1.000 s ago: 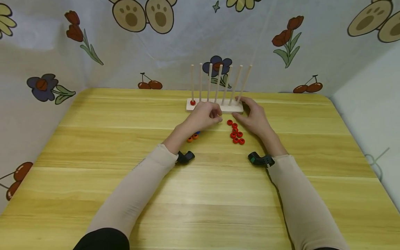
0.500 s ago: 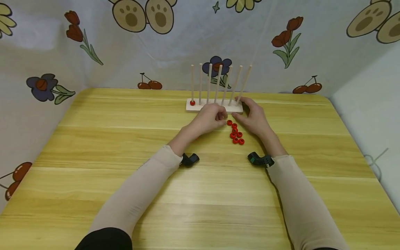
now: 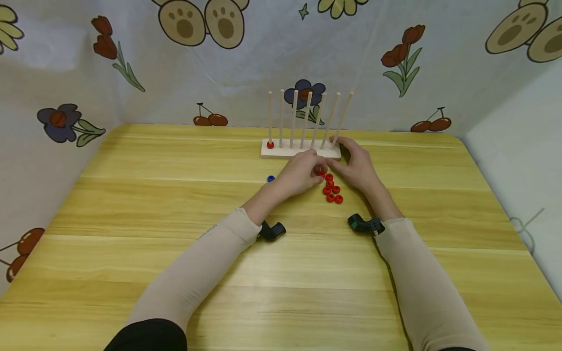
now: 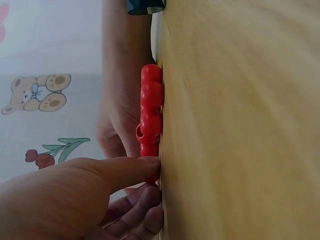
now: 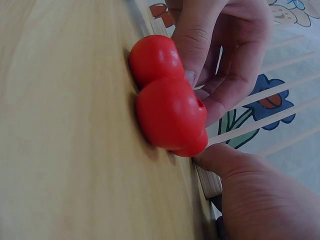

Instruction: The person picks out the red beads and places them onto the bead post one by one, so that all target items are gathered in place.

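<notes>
A pale wooden peg rack (image 3: pixel 281 151) with several upright pegs stands near the table's back edge. One red bead (image 3: pixel 270 145) sits at the foot of its leftmost peg. My right hand (image 3: pixel 357 163) holds the rack's right end, thumb in front and a finger behind. Just before the rack, my left hand (image 3: pixel 300 173) has its thumb and fingers around the farthest red bead (image 4: pixel 153 175) of a loose group, pinching it at the tabletop. Several other red beads (image 3: pixel 330 184) lie between the hands, close to the left fingertips.
A blue bead (image 3: pixel 270 179) lies left of the left wrist; the forearm hides the table behind it. Both wrists carry black camera mounts (image 3: pixel 366 224). A printed cloth (image 3: pixel 246 73) hangs behind the wooden table (image 3: pixel 316 292).
My left hand has slid right and slightly nearer, reaching the farthest red bead. The orange beads are now covered by the left arm, while the blue one shows. My right hand stays put.
</notes>
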`<state>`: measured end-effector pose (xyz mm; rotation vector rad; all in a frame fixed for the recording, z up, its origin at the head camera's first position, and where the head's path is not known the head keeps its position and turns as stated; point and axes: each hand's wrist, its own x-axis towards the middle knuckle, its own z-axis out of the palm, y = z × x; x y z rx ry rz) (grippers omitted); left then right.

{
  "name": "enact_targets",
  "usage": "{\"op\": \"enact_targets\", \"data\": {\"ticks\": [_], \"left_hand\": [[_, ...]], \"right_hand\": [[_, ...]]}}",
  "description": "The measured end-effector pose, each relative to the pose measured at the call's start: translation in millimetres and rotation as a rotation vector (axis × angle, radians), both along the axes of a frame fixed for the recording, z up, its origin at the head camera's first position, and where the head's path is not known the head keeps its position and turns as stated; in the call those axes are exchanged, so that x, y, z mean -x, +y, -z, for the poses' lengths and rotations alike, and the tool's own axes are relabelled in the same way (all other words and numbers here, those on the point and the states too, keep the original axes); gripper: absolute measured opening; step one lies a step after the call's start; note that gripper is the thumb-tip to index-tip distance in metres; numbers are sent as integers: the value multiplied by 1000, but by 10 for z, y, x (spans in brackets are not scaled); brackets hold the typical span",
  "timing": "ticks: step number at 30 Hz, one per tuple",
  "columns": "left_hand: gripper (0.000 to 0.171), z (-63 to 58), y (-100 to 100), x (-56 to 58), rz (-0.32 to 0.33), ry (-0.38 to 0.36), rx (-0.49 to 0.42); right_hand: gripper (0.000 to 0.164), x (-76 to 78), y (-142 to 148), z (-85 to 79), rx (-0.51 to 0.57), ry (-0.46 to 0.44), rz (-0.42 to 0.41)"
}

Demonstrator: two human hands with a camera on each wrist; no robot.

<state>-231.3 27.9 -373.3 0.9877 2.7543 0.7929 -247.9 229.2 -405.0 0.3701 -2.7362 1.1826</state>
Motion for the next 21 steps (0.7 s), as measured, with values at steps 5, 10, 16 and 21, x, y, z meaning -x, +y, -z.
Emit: {"op": "enact_targets", "data": {"ticks": [5,10,16,21], "left_hand": [[11,-12,-30,-1,-9,-11,-19],[10,-34,-74,13,-40,-19,-100],[10,-78,-121,55,-94,39,-202],[10,-178,-186,83,-152,59,-258]], "right_hand": [[58,4,1,8,4,7,-7],[58,9,13,28,13,4,-8],[57,-4,16,29,4,1,-1],[57,-10,16,21,1,13,-6]]}}
